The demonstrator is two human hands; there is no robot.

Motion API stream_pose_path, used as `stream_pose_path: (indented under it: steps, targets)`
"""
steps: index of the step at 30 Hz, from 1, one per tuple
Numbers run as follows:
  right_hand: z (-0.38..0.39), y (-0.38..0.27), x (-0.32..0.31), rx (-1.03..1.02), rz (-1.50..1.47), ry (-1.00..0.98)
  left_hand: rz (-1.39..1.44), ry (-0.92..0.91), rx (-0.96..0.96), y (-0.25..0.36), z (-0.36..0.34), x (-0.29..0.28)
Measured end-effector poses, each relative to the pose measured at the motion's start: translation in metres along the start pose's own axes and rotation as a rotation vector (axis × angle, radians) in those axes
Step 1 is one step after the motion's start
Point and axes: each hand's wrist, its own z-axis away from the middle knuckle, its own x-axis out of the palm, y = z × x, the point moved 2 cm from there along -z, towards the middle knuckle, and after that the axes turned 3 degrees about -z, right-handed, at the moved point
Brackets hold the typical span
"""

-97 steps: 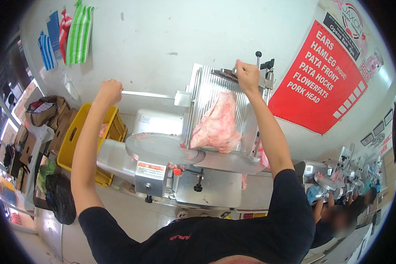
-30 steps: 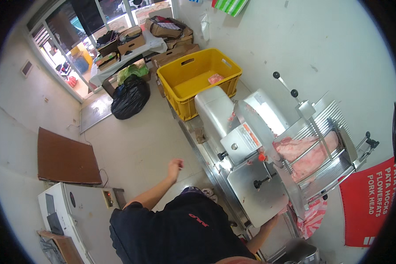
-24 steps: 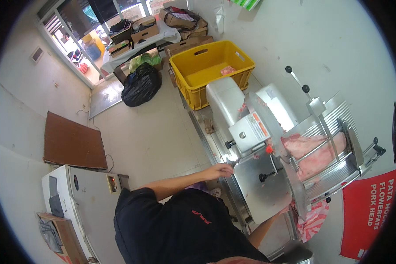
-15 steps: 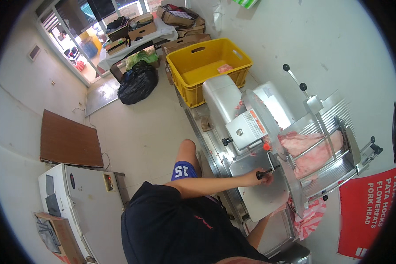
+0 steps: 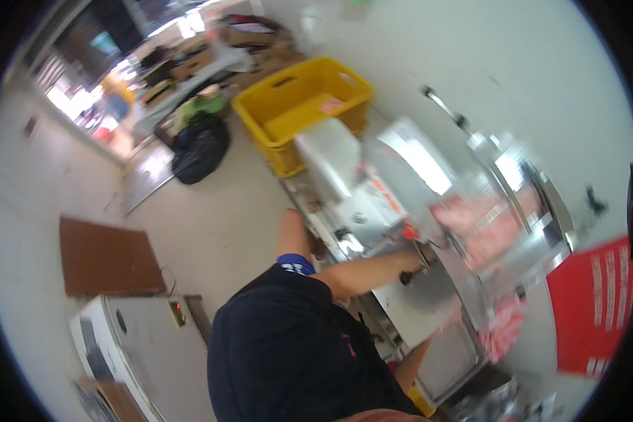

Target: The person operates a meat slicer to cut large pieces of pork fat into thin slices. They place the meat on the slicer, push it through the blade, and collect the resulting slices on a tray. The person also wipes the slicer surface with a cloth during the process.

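step in hand: we judge this to be work at the controls of the meat slicer (image 5: 429, 211), the steel machine right of centre in the frame; the left hand (image 5: 420, 254) is stretched out to its front, at a small dark knob (image 5: 404, 278) under the carriage.
left hand: blurred by motion (we cannot tell how far the fingers are closed, nor whether they grip the knob or only touch the panel beside it).
right hand: lower right of the frame, only the forearm (image 5: 416, 360) shows below the machine; the hand itself is hidden from us.
meat: a pink, marbled slab (image 5: 487, 224) lies on the tilted carriage, right of centre; more pink meat (image 5: 503, 330) sits lower right.
next move: we think it calls for a firm hold on the small knob, with fingers kept clear of the blade side.
materials: the slicer is smooth brushed metal with rounded housings; yellow crate (image 5: 304, 112) is rigid plastic, upper centre; black bag (image 5: 200, 146) soft and crumpled, upper left; brown board (image 5: 104, 257) flat on the pale floor, at left.
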Motion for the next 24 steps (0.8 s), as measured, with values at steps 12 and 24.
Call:
stream_pose_path:
  steps: [12, 24]
  targets:
    - [0.038, -0.013, -0.024, -0.100, -0.079, 0.059, 0.142, -0.063, -0.118, 0.063, -0.046, -0.028]
    - [0.091, -0.032, 0.046, -0.700, 1.094, 0.326, 0.111, -0.088, -0.127, 0.077, -0.060, -0.032]
